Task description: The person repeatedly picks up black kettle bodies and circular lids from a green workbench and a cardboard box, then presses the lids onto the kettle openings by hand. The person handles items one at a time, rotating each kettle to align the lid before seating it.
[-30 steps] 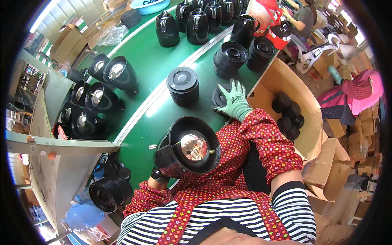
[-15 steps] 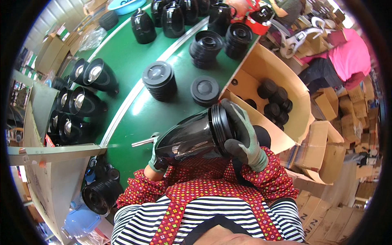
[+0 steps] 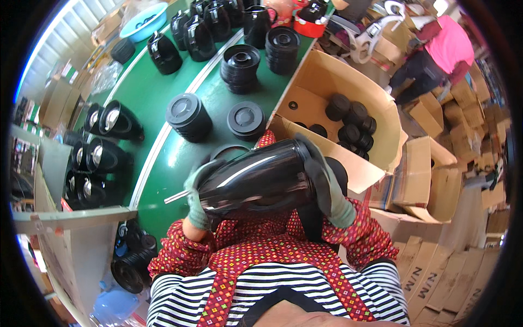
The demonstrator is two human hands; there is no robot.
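Observation:
A glossy black jug body (image 3: 261,177) lies nearly level across my front, above the green table's near edge. My left hand (image 3: 196,199), gloved in pale green and black, grips its left end. Beside that hand a thin silvery rod (image 3: 177,197) juts out to the left; what it belongs to is hidden. My right hand (image 3: 325,188), gloved alike, is closed over the jug's right end, with the palm side covering most of that end. Just beyond the jug stand a short black round stack of lids (image 3: 246,121) and a taller ribbed stack (image 3: 189,117).
Black jugs (image 3: 200,39) stand at the far end of the green table (image 3: 155,185). Open-mouthed black shells (image 3: 121,120) lie at left. A cardboard box (image 3: 305,82) with black round parts sits at right. A person in pink (image 3: 449,49) bends over beyond more boxes.
The jug has turned so its ribbed right end, visible earlier, is covered by my right hand. My left hand shows more fully around the left end. The whole scene has shifted left in view.

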